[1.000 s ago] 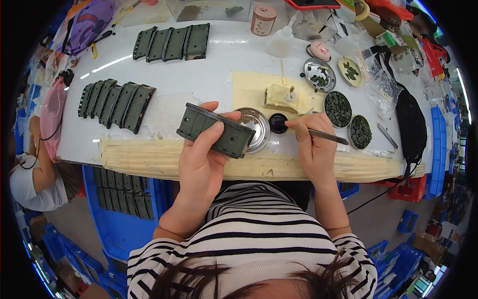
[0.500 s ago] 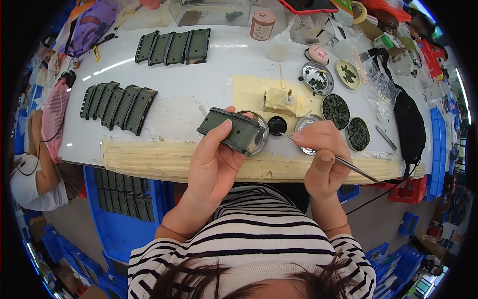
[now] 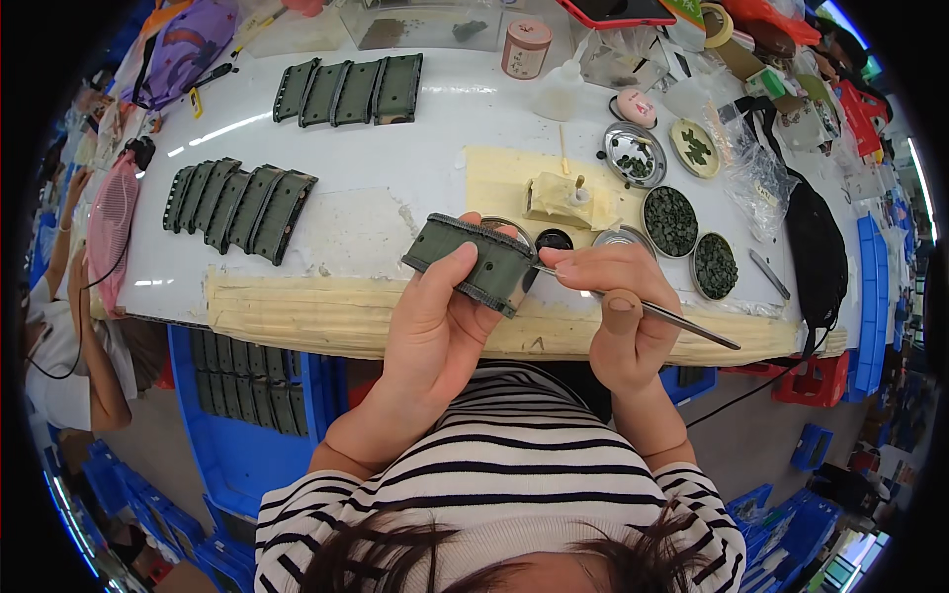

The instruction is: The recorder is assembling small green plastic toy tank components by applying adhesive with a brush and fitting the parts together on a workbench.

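My left hand (image 3: 440,306) is closed round a dark green curved panel (image 3: 455,254) with ribbed edges and small holes, thumb on its face. In my right hand (image 3: 623,301) is a slim silver metal tool (image 3: 692,329), held like a pen. Its tip reaches the panel's right end; my fingers partly hide it, so I cannot tell whether it touches. Just behind that tip sits a small round pot of something black (image 3: 554,240). A shallow metal dish (image 3: 621,237) stands beside it, partly covered by my right hand.
Two rows of similar green panels (image 3: 346,91) (image 3: 240,212) lie at left. Round tins of small dark green pieces (image 3: 670,221) (image 3: 715,267) stand at right, near tweezers (image 3: 769,275). Yellowish tape (image 3: 297,314) covers the table's front edge. A blue crate (image 3: 227,455) holds more panels below.
My right hand has brought the tool's tip from the black pot leftward to the panel's right end. The panel in my left hand has shifted slightly right.
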`<state>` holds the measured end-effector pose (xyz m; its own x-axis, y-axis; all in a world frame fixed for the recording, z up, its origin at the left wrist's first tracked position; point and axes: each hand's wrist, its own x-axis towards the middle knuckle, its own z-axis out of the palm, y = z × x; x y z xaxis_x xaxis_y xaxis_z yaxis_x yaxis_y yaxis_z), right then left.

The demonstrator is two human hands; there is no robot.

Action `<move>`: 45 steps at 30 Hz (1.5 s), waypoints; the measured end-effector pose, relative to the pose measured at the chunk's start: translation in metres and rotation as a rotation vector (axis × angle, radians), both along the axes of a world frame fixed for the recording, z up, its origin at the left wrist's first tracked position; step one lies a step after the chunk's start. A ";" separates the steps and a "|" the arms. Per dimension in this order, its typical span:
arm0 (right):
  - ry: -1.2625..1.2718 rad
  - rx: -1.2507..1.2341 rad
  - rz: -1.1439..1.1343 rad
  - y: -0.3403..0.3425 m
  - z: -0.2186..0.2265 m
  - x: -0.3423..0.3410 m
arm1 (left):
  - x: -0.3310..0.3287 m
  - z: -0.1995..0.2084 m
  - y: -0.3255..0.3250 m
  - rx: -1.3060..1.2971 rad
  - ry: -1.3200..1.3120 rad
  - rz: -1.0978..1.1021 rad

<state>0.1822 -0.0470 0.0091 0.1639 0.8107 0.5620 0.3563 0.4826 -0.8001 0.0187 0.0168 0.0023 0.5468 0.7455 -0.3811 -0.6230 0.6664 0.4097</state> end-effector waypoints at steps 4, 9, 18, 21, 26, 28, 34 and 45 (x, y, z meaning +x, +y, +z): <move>-0.014 0.003 -0.007 0.000 -0.001 0.000 | 0.000 0.001 0.000 0.007 0.005 -0.001; -0.050 -0.047 -0.067 0.000 0.004 -0.006 | -0.001 0.001 -0.001 0.007 0.008 0.005; -0.068 -0.054 -0.069 0.000 0.004 -0.006 | -0.004 -0.004 -0.001 0.018 -0.028 -0.004; -0.088 -0.050 -0.061 -0.001 0.003 -0.005 | -0.004 -0.005 -0.001 0.002 -0.034 -0.006; -0.062 -0.036 -0.074 -0.001 0.000 -0.007 | -0.003 -0.004 -0.001 -0.010 -0.046 -0.014; -0.066 -0.039 -0.083 -0.002 0.001 -0.007 | -0.001 -0.002 -0.001 -0.011 -0.020 -0.016; -0.125 -0.012 -0.077 -0.001 0.000 -0.006 | 0.000 -0.004 -0.001 -0.006 -0.019 -0.007; -0.131 0.042 -0.011 -0.003 -0.003 -0.001 | -0.001 -0.007 -0.002 0.033 -0.009 -0.007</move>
